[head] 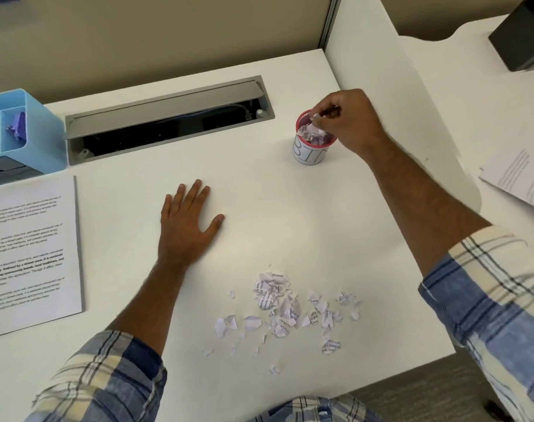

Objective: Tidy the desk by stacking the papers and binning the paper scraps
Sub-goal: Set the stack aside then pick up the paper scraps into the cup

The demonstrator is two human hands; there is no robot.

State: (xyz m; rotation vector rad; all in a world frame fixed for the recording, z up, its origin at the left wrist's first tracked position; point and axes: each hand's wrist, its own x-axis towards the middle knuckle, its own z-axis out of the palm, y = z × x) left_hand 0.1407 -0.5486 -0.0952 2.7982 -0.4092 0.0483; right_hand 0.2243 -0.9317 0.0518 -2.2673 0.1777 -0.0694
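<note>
I am holding my right hand (348, 117) over the small white paper-wrapped bin with the red rim (310, 147), and its curled fingers (326, 112) are pinching a few torn white paper scraps (316, 120) just above the scraps already inside. My left hand (186, 223) is lying flat and open on the white worktop (259, 208), holding nothing. A big pile of little torn paper scraps (287, 309) is waiting near me, and the printed white paper sheets (28, 254) on my left and more printed sheets (521, 178) far right are lying well apart, so I think the job is partly done.

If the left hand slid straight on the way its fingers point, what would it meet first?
Probably the open grey cable tray set into the desk; the left hand lies flat, with only bare desk between, as far as this view shows.
</note>
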